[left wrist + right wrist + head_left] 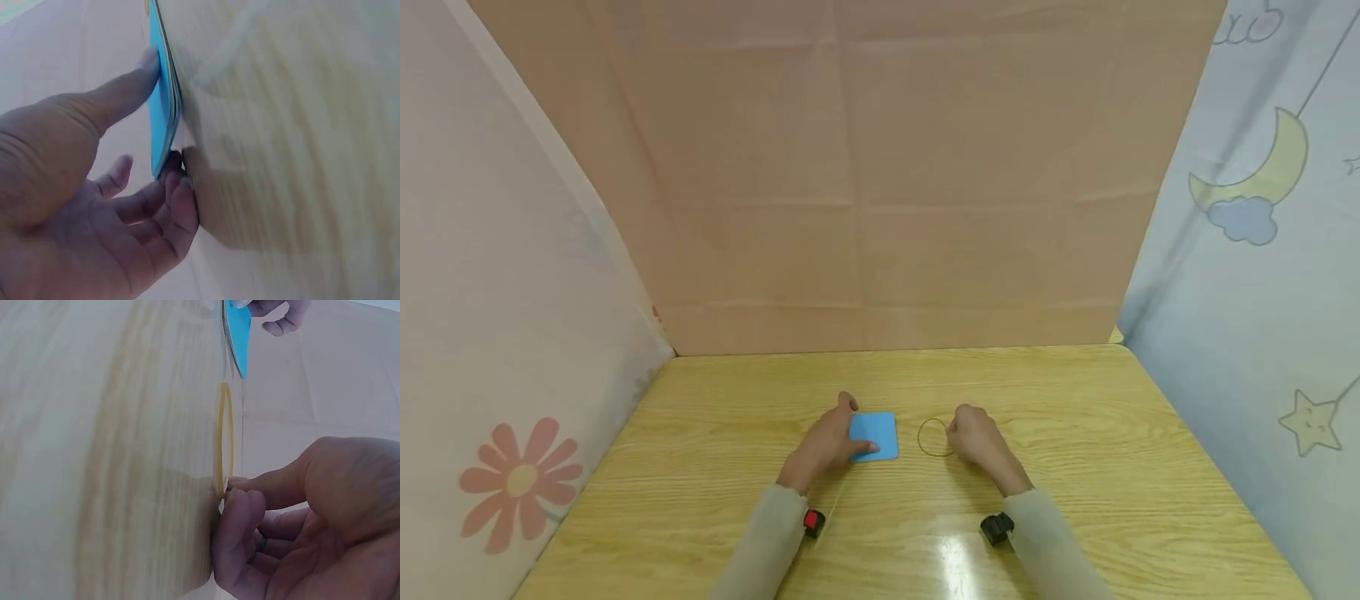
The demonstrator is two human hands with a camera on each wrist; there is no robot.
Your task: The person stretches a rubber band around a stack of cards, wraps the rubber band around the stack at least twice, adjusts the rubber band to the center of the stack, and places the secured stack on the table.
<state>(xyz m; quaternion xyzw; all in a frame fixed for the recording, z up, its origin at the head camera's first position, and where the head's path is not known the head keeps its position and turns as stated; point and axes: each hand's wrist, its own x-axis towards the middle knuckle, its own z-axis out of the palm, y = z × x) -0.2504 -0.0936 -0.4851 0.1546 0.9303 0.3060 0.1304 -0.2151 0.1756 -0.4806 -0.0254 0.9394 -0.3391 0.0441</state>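
Observation:
A thin stack of square cards (880, 427) with rounded corners lies near the middle of the table, its top one blue. My left hand (827, 437) holds it at the left side, thumb on the top face. In the left wrist view, several layers show along the edge of the stack (164, 119), and fingertips reach beneath its near corner. To the right, my right hand (977, 435) pinches a yellowish rubber band (919, 439) between thumb and finger. The band forms a loose loop, apart from the cards. In the right wrist view the loop (219, 437) stretches from the fingertips toward the cards.
A wood-grain table (700, 467) spans the space below the hands. Behind it hangs a creased tan sheet (865, 208). Patterned curtains flank both sides, a flower (520, 483) on the left and a moon (1262, 167) on the right.

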